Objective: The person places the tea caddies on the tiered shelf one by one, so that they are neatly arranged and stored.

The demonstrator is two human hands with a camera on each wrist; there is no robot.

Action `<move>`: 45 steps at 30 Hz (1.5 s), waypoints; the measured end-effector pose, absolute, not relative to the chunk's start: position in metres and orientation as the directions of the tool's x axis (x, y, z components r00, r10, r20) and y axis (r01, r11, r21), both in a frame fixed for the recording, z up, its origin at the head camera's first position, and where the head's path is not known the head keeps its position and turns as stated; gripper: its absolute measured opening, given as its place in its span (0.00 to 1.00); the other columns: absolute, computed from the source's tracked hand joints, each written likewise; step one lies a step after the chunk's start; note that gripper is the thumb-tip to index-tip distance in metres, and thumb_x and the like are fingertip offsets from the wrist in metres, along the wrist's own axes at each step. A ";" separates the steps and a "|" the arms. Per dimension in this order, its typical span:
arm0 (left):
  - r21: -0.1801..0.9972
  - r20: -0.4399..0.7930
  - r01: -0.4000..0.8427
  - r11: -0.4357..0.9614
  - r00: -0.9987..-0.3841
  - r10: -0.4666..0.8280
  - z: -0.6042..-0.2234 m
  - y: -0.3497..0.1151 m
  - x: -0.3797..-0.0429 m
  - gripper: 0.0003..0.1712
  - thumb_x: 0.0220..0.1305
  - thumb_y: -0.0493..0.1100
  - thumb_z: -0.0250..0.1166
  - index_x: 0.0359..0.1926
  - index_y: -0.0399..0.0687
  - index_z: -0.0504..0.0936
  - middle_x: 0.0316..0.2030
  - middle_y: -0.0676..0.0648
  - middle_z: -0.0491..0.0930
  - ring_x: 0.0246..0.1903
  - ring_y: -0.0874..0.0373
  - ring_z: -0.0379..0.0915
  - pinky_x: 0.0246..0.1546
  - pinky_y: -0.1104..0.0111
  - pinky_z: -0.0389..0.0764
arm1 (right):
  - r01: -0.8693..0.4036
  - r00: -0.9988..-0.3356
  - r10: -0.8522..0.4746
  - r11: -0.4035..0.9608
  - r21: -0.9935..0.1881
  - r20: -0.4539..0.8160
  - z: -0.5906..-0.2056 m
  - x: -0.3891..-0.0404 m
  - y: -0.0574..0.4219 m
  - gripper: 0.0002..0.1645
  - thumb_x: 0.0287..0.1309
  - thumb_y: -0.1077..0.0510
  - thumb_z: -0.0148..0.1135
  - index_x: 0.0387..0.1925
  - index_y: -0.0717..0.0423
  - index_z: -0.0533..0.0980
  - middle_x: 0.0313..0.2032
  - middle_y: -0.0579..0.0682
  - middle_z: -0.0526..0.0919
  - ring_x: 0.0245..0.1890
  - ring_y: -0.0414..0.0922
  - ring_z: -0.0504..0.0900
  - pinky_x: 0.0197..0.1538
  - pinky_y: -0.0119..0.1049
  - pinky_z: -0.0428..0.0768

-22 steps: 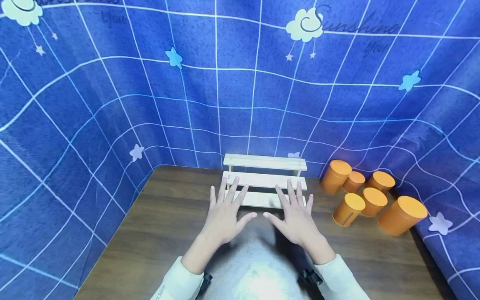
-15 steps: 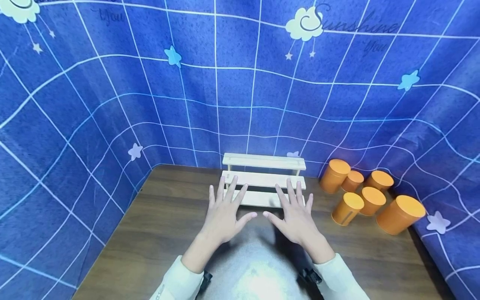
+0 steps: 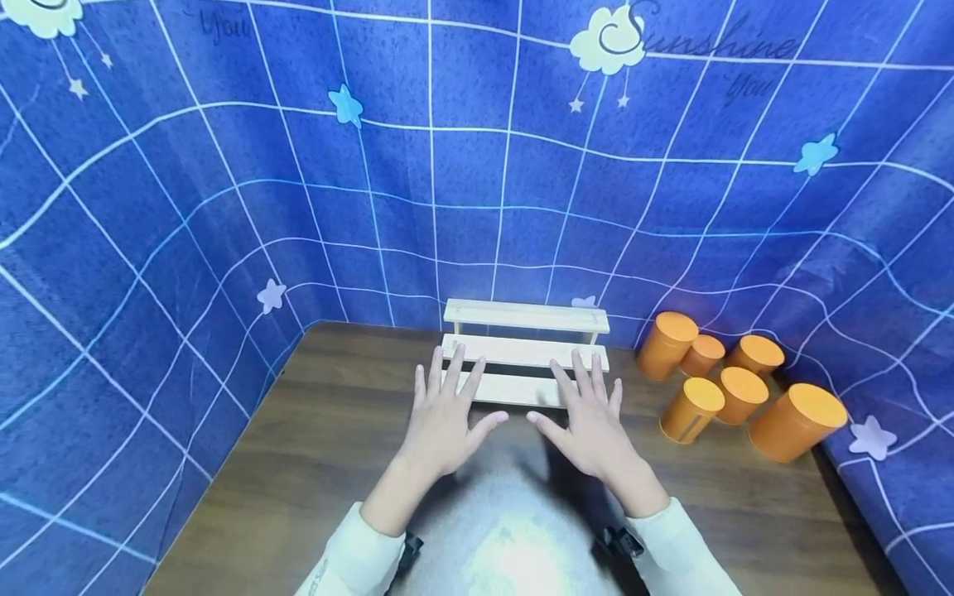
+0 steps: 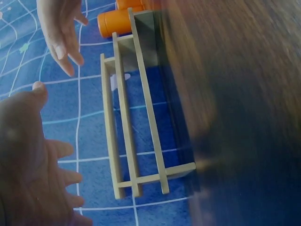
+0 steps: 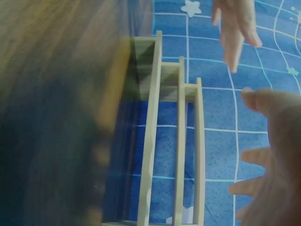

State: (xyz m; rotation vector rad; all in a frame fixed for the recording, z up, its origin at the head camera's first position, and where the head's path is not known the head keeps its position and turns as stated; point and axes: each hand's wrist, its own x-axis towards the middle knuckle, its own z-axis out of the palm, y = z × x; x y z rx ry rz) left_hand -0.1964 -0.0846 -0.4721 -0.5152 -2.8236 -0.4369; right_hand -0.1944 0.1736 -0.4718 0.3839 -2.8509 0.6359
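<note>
On the wooden table (image 3: 320, 480), a pale three-tiered rack (image 3: 525, 351) stands before blue cloth (image 3: 477, 190), near the person's raised left hand (image 3: 445, 425) and right hand (image 3: 592, 428), fingers spread, gripping nothing. To its right cluster six orange canisters (image 3: 743, 397), their covered tops hiding any contents.

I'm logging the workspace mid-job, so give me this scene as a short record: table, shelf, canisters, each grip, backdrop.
Table: brown, wood-grain top
Shelf: pale, three tiers, at the table's far side; nothing visible on it
Canisters: six, orange, of differing sizes, grouped on the table to the right of the shelf
Left grip: spread, raised above the table, holding nothing
Right grip: spread, raised above the table, holding nothing; nearer the canisters
Backdrop: blue with pale grid lines, printed stars and clouds
</note>
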 end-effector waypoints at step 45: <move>0.987 0.144 0.132 0.088 -0.979 -0.145 -0.509 -0.086 -0.346 0.41 0.59 0.24 0.47 0.77 0.33 0.64 0.74 0.32 0.68 0.79 0.40 0.58 0.82 0.47 0.57 | 0.265 -0.960 0.212 0.902 -0.342 -0.185 -0.412 -0.192 0.313 0.52 0.70 0.49 0.61 0.77 0.80 0.49 0.68 0.86 0.54 0.60 0.81 0.67 0.62 0.76 0.73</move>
